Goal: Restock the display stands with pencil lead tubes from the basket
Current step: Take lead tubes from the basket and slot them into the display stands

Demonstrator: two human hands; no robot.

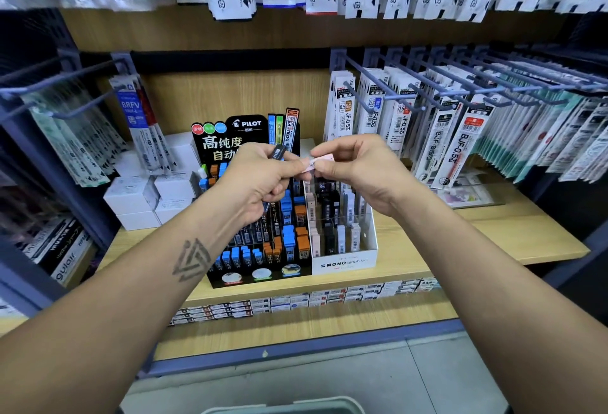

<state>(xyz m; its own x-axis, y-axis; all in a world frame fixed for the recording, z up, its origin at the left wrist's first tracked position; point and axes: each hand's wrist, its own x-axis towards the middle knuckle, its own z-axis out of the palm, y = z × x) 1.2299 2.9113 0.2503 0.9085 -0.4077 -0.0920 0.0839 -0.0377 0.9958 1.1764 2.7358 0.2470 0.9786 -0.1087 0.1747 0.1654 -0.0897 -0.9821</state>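
Note:
My left hand [260, 176] grips a black lead tube [278, 152] that sticks up between its fingers. A pink lead tube [320, 161] lies level between both hands; my right hand [352, 167] pinches its right part and my left fingertips touch its left end. Both hands hover above two stands on the wooden shelf: the black Pilot display stand [260, 278] with blue and orange tubes, and the white Mono display stand [345, 262] with pink, black and white tubes. The grey rim of the basket [279, 408] shows at the bottom edge.
White boxes [144, 196] are stacked left of the Pilot stand. Refill packs hang on pegs at right [460, 137], left [138, 117] and above. Price labels [296, 301] line the wooden shelf edge [427, 259].

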